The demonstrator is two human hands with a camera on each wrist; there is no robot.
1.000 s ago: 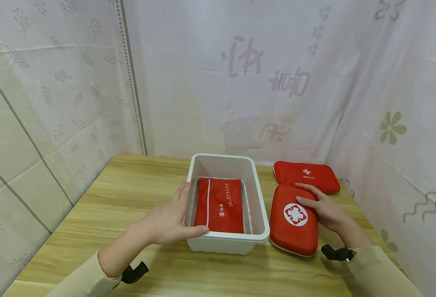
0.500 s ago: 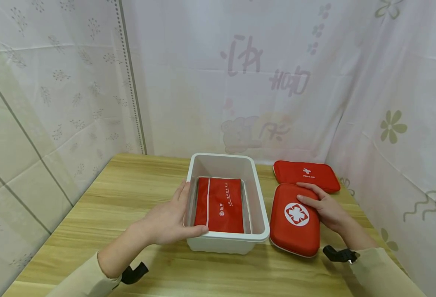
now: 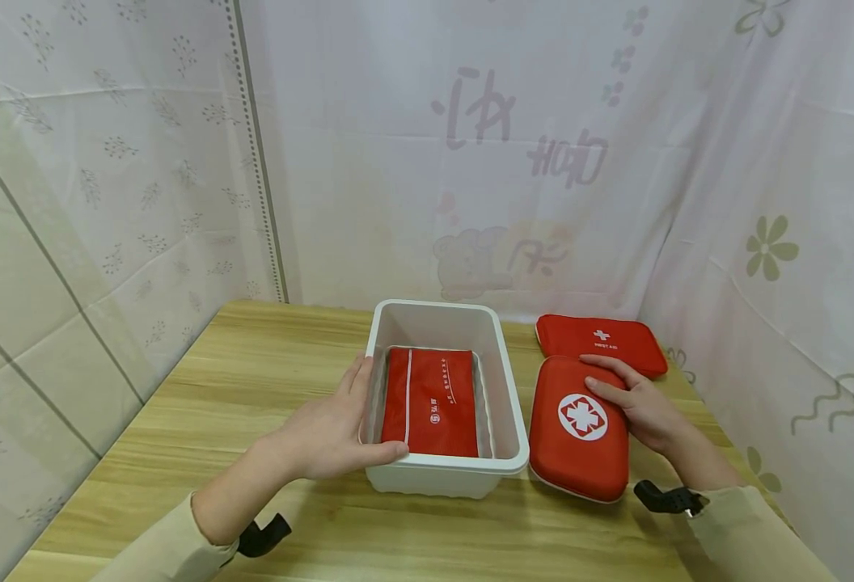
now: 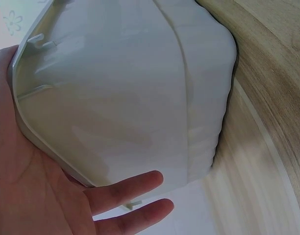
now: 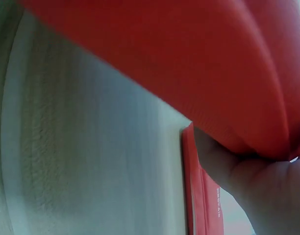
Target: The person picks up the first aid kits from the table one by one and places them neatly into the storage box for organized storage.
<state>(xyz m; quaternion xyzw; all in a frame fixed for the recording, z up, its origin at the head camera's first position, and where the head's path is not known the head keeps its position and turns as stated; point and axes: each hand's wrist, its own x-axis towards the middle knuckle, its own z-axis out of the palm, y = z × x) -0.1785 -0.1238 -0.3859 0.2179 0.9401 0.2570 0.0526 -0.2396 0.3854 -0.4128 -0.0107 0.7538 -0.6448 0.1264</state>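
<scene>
My left hand (image 3: 328, 432) rests against the near left corner of a white plastic bin (image 3: 510, 404), thumb along the front rim. In the left wrist view, two straight fingers (image 4: 135, 188) lie along the bin's outer wall (image 4: 115, 98). Inside the bin lies a flat red pouch (image 3: 434, 404) with white lettering. My right hand (image 3: 648, 412) grips the right side of a red first-aid case (image 3: 565, 461) with a white round emblem. The right wrist view shows this case (image 5: 179, 63) tilted above the table, the fingers beyond it hidden.
A second red first-aid case (image 3: 619, 343), marked with a white cross, lies behind the held one at the back right. Everything stands on a wooden table (image 3: 274, 347). A pale patterned curtain (image 3: 369, 162) hangs around its back and sides.
The first-aid case in my right hand has shifted slightly right and up in the head view, and its near end has tilted. My left hand and the bin have stayed put.
</scene>
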